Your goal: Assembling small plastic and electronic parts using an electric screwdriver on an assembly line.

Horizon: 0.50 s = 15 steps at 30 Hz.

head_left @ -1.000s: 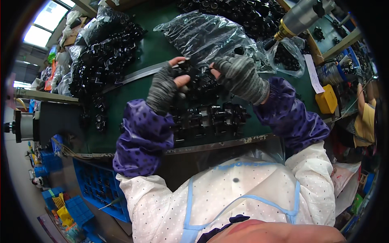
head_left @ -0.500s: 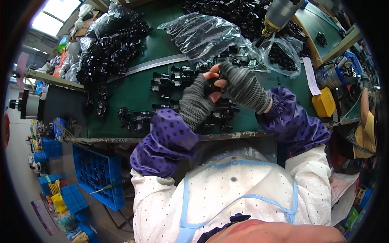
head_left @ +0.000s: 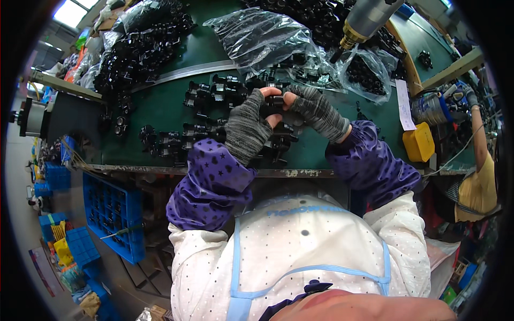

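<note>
Above the green workbench (head_left: 342,155), my two hands meet at a small black plastic part (head_left: 272,102), whose shape is mostly hidden by fingers. My left hand (head_left: 249,125), in a grey fingerless glove, curls its fingers and thumb around the part's left side. From the right, my right hand (head_left: 318,109), gloved alike, is closed with its thumb and fingertips against the same part. Under and beside my left hand lie several black parts with shiny metal pieces (head_left: 218,88), in loose rows. More black assemblies (head_left: 160,140) sit near the bench's front edge.
A metal strip (head_left: 182,74) crosses the bench, with a heap of black parts (head_left: 144,53) behind it. Plastic bags (head_left: 262,37) lie at the back. A power screwdriver (head_left: 364,24) hangs above. A yellow container (head_left: 418,142) stands right. Another person's arm (head_left: 478,134) reaches in there.
The view has shifted slightly, so the bench sits a little further left and up. My hands stay together at the black part; my right fingers have come down from their raised pinch onto it.
</note>
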Tool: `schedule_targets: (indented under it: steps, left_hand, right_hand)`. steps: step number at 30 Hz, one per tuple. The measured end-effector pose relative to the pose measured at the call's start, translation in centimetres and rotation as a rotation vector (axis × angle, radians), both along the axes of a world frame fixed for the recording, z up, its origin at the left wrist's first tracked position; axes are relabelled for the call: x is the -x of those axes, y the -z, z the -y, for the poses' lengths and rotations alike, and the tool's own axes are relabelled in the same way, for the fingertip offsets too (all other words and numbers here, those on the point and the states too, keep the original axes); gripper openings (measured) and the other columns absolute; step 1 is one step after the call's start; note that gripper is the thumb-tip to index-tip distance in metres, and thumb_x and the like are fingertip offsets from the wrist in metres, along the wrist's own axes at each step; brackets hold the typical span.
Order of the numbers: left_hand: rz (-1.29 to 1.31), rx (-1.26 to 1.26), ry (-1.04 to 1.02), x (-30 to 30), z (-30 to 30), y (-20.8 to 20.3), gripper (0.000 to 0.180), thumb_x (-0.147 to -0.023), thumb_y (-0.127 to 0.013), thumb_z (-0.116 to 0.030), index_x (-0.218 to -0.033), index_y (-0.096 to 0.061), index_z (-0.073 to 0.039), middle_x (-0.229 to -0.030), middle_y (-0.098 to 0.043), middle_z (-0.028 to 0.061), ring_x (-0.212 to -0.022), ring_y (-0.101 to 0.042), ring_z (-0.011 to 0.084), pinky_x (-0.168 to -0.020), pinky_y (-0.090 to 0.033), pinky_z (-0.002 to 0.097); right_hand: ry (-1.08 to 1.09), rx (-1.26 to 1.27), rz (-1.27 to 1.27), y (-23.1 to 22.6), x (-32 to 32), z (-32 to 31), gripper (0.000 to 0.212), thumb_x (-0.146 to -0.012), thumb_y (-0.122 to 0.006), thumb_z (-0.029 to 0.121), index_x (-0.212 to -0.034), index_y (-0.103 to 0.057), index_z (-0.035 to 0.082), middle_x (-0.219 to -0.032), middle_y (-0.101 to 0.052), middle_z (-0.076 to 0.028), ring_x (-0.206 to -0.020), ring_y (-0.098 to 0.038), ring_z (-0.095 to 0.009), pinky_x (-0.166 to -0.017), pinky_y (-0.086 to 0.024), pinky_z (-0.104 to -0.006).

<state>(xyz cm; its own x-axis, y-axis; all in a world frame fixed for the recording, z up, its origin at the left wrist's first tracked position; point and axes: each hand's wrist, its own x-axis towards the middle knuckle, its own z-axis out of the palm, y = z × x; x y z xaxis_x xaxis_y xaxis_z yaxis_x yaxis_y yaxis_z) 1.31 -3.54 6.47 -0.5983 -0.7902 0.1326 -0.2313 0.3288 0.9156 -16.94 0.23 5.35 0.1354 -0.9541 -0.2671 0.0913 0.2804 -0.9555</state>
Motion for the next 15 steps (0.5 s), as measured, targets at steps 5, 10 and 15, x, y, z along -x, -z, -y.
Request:
schedule_targets:
  steps: [5, 10, 15]
  left_hand:
    - [0.138, 0.349, -0.32, -4.0, 5.1, 2.3, 0.041, -0.075, -0.065, 0.001, -0.114, -0.056, -0.01, -0.1, -0.063, 0.0076, -0.093, -0.06, 0.0168, -0.084, -0.047, 0.0291]
    - [0.207, 0.493, -0.604, -15.2, 17.2, 6.5, 0.047, -0.077, -0.067, -0.005, -0.121, -0.052, -0.016, -0.093, -0.062, 0.0085, -0.078, -0.061, 0.0182, -0.07, -0.051, 0.0332]
    - [0.479, -0.093, -0.734, -20.7, 22.0, 10.1, 0.048, -0.079, -0.066, -0.008, -0.123, -0.049, -0.016, -0.091, -0.062, 0.0103, -0.062, -0.061, 0.0189, -0.054, -0.05, 0.0366]
  right_hand:
    - [0.058, 0.415, -0.679, 1.2, 1.5, -1.6, 0.031, -0.085, -0.066, 0.029, -0.095, -0.058, 0.001, -0.064, -0.057, -0.008, -0.057, -0.057, -0.014, -0.053, -0.046, -0.029]
    - [0.03, 0.197, -0.868, 4.6, 0.2, -5.0, 0.053, -0.079, -0.071, 0.035, -0.112, -0.05, 0.0, -0.078, -0.063, -0.014, -0.072, -0.063, -0.025, -0.066, -0.05, -0.0352]
    - [0.088, 0.074, -0.794, 6.9, -3.6, -4.4, 0.067, -0.074, -0.073, 0.036, -0.124, -0.04, 0.003, -0.092, -0.061, -0.021, -0.089, -0.062, -0.034, -0.079, -0.048, -0.0389]
